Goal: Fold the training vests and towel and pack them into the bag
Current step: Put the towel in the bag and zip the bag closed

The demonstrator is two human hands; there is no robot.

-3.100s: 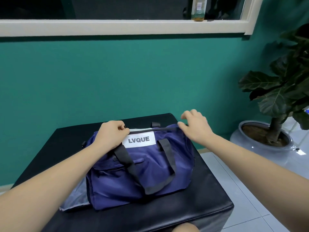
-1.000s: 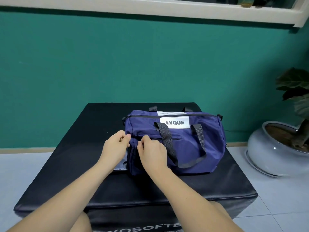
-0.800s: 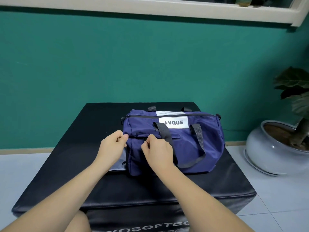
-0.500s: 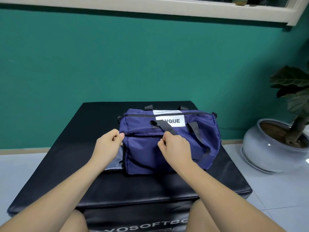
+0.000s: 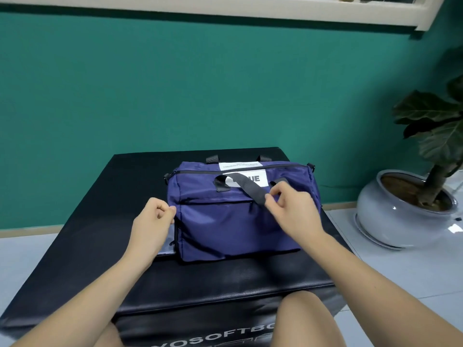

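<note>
A navy duffel bag (image 5: 225,221) with a white label lies zipped shut on a black padded box (image 5: 100,259). My left hand (image 5: 150,226) pinches the bag's left edge beside the front pocket. My right hand (image 5: 290,211) rests on the bag's front right, fingers at the black carry strap (image 5: 248,189), which lies pushed across the label. A strip of grey fabric (image 5: 166,246) sticks out from under the bag's left end. No vests or towel are visible.
A potted plant in a pale round pot (image 5: 400,216) stands on the tiled floor to the right. A teal wall with a white window sill (image 5: 225,11) is behind the box. My bare knees are at the box's near edge.
My right hand slid right along the bag's front pocket, from its left end to the strap, and the pocket zip now looks closed. My left hand kept hold of the left edge.
</note>
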